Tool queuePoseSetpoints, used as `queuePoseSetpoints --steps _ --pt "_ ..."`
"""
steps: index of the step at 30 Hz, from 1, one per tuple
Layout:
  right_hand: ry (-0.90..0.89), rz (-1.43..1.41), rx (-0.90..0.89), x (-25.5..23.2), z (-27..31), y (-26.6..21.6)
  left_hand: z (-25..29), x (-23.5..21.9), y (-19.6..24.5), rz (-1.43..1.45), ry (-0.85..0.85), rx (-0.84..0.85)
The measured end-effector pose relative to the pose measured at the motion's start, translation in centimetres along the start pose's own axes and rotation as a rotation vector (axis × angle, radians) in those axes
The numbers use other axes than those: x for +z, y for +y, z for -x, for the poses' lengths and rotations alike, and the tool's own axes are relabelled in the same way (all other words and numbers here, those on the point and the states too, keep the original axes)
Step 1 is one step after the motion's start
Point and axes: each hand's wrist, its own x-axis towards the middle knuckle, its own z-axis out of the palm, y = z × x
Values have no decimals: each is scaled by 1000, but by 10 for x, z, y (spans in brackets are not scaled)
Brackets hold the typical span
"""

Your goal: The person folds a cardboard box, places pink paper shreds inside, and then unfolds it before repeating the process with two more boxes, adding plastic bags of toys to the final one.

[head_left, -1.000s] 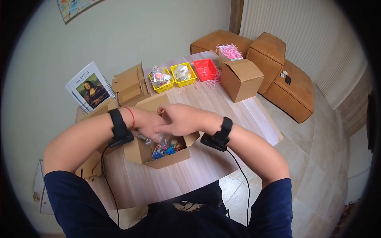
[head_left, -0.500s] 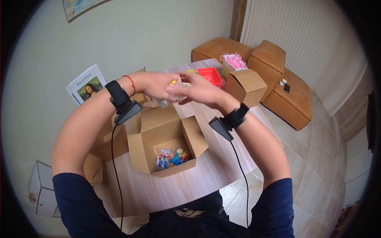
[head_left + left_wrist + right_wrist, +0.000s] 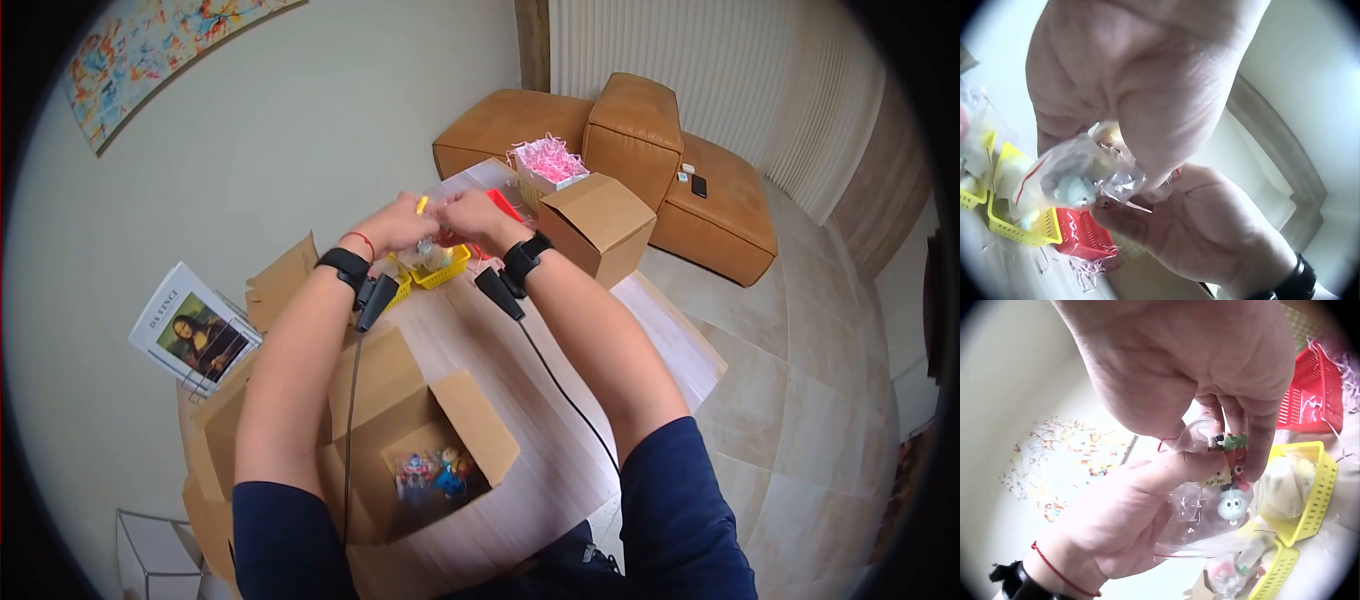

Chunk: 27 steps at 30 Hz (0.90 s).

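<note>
Above the far side of the table, both hands hold a clear plastic bag [image 3: 1069, 178] with a red strip near its edge. Small toy figures show in it: a pale blue one [image 3: 1232, 507], a yellow one [image 3: 1217, 477] and a red one with green on top [image 3: 1239, 464]. My left hand [image 3: 396, 226] pinches the bag, its thumb over the yellow figure. Curled fingers of my right hand [image 3: 474, 214] grip the bag from the other side, beside the red figure. Below the hands stand two yellow baskets [image 3: 1311, 515] with bagged items.
Nearer me, an open cardboard box [image 3: 478, 425] holds a bagged toy [image 3: 414, 474] and a blue figure [image 3: 451, 482]. A red basket [image 3: 1327, 394], a closed carton [image 3: 600, 225] and a container of pink paper shreds [image 3: 550, 160] stand beyond. A Da Vinci book [image 3: 195, 330] stands at left.
Both hands have risen out of the open box and moved away to the far side, over the baskets, bringing the bag along. The view has shifted with the head.
</note>
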Motion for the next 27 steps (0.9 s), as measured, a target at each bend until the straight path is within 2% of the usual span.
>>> queuePoseSetpoints --steps 3,4,7,10,13,16,19,22,25,27 --pt "74 -6 38 0 -26 33 -22 10 -9 -82 -100 -138" --pt "98 -7 50 1 -31 39 -23 13 -9 -104 -107 -129" --pt "137 153 145 1 -50 54 -50 22 -33 -333 -23 -194" --pt "212 731 6 1 -66 71 -53 24 -44 -654 12 -42" --pt "218 793 -89 1 -56 81 -39 27 -36 -866 42 15" --pt "327 981 -243 7 -50 98 -23 23 -12 -618 -121 -158" --pt "375 1010 -223 10 -29 89 -35 32 -37 -618 -131 -83" --pt "270 826 -46 14 -28 79 -43 38 -50 -665 -141 -16" --pt "262 834 -53 22 -32 80 -42 46 -54 -856 -93 81" --pt "227 818 -33 22 -35 79 -47 48 -69 -813 -38 102"
